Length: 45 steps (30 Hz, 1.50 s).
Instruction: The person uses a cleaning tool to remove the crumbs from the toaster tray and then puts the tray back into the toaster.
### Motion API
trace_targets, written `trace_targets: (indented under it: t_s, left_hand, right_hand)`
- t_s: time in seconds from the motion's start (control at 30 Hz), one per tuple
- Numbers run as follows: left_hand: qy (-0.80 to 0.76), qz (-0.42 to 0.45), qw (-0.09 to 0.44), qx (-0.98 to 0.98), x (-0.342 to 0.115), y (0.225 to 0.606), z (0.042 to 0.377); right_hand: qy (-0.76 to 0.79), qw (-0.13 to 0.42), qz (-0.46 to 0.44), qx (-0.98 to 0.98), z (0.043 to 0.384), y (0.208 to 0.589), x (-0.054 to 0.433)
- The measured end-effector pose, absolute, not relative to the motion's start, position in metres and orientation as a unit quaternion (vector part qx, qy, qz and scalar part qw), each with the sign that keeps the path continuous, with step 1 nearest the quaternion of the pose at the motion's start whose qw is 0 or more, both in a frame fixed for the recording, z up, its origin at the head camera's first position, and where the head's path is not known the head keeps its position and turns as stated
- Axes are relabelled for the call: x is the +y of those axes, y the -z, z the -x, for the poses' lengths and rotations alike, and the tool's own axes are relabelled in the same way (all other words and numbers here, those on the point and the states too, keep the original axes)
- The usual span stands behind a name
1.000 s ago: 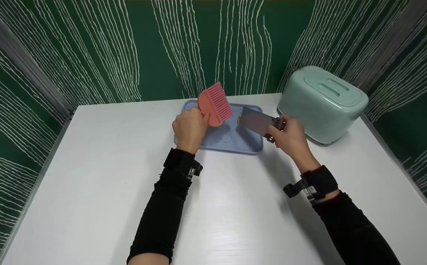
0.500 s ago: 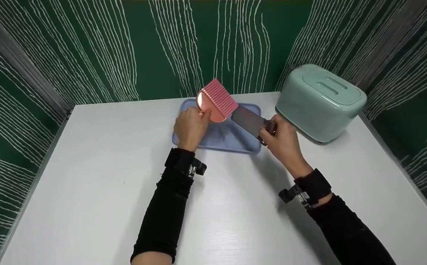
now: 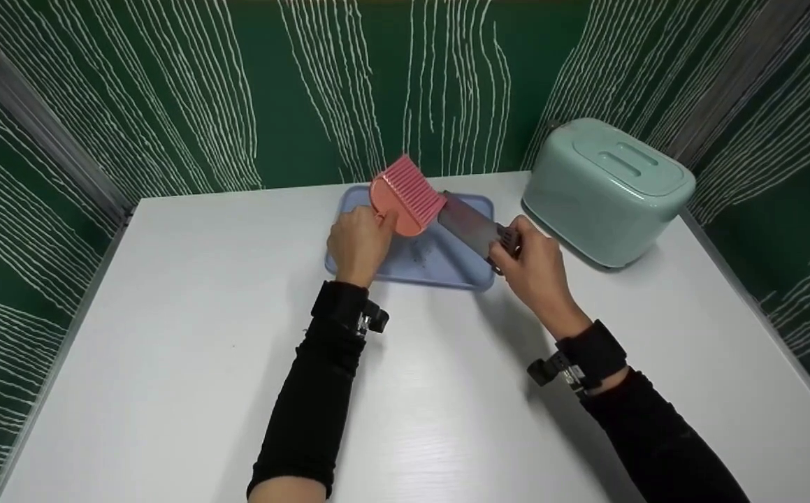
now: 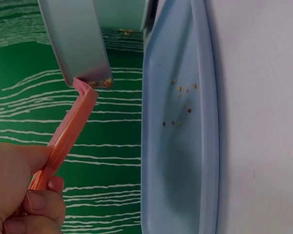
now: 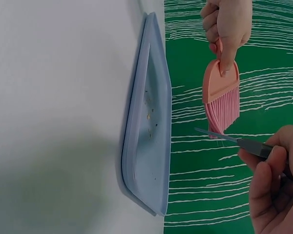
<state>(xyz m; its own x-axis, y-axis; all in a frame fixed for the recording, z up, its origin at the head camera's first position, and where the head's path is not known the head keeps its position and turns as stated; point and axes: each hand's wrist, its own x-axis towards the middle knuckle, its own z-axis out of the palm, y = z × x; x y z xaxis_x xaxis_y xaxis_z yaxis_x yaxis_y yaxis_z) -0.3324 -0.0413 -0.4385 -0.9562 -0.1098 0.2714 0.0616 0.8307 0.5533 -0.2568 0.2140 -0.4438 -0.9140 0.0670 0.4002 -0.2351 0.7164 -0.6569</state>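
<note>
My left hand (image 3: pixel 359 241) pinches the handle of a small coral brush (image 3: pixel 405 202) with pink bristles. In my right hand (image 3: pixel 534 272), thumb and fingers hold the slotted end of a thin grey metal crumb tray (image 3: pixel 469 225). The brush's bristles (image 5: pixel 222 114) bend against the crumb tray's far end, above a blue tray (image 3: pixel 439 278). Brown crumbs (image 4: pixel 101 83) cluster at that end in the left wrist view. More crumbs (image 4: pixel 180 88) lie scattered on the blue tray's floor.
A mint-green toaster (image 3: pixel 607 202) stands at the back right of the white table (image 3: pixel 202 314), just beyond my right hand. Behind the table rises a green wall (image 3: pixel 293 98) with white drip lines.
The crumb tray has moved left until its end meets the brush. The brush has tilted and its bristles now press on that end. More crumbs show on the blue tray.
</note>
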Motion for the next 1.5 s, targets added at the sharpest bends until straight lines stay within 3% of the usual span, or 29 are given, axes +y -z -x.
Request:
trace_targets:
  t_s: [1.13,1.5]
  left_hand:
    - [0.215,-0.011,0.166,-0.962,-0.044,0.447,0.331]
    - [0.247,0.055,0.159,-0.954,-0.042,0.442,0.320]
  right_hand:
    - [-0.329,0.249,-0.069,-0.908,0.262,0.455,0.221]
    - [-0.356,0.216,-0.025,-0.909,0.268,0.454,0.229]
